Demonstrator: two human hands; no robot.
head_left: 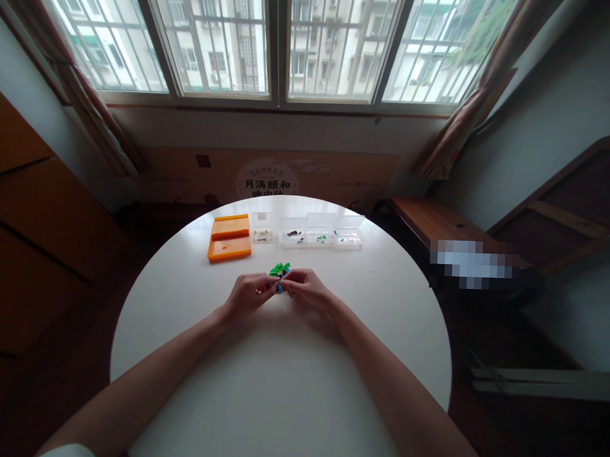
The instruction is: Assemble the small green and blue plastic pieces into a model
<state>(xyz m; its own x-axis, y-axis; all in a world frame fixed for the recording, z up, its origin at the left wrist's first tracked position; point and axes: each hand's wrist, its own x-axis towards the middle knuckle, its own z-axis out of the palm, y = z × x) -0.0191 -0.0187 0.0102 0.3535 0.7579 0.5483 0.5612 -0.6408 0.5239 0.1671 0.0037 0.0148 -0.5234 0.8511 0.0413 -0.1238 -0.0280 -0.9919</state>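
Between my two hands, over the middle of the round white table [280, 374], is a small brick model [280, 269] with green leaf-like pieces on top and blue parts lower down. My left hand [253, 290] is closed, its fingertips pinching the model's left side. From the right, my right hand [306, 285] is also closed, with thumb and fingers pressed together against the model. The fingers cover much of the model's middle. Whether a separate small piece is pinched there is too small to tell.
Beyond my hands stand an open orange case [229, 248] and several clear plastic boxes [292, 243] with raised lids, holding tiny white, dark, green and blue pieces. A wooden bench [425, 216] is at the right, below a barred window [331, 43].
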